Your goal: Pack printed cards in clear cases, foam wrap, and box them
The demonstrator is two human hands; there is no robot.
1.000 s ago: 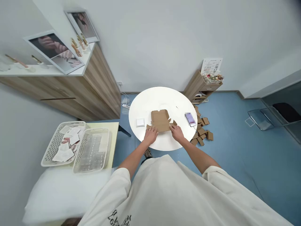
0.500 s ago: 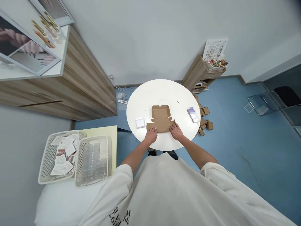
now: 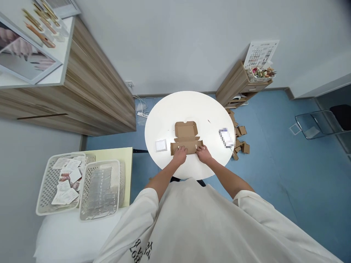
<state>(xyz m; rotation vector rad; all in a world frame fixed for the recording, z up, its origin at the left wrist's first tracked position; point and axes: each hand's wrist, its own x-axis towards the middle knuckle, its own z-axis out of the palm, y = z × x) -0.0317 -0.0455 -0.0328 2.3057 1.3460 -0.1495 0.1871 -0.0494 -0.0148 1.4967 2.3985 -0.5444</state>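
A partly unfolded brown cardboard box (image 3: 186, 129) lies on the round white table (image 3: 164, 109), its lid panel pointing away from me. Its near panel, with small white slots, stands or leans up towards the middle crease. My left hand (image 3: 180, 155) grips the near panel left of centre, fingers bent over it. At the right end of that panel, my right hand (image 3: 203, 154) pinches the cardboard by the other slot. Fingertips of both hands are partly hidden by the hands themselves. A small white square box (image 3: 161, 145) sits left of the cardboard.
A blurred-out phone-like object (image 3: 226, 138) with a cable lies at the table's right. Folded cardboard pieces (image 3: 241, 130) are on the floor beyond it. Two white baskets (image 3: 119, 182) of packets and clear plastic stand at my left. A wooden cabinet (image 3: 104, 87) rises far left.
The near panel has been folded up, and its side flaps no longer spread out. My left hand has shifted right along the panel. The view has tilted slightly.
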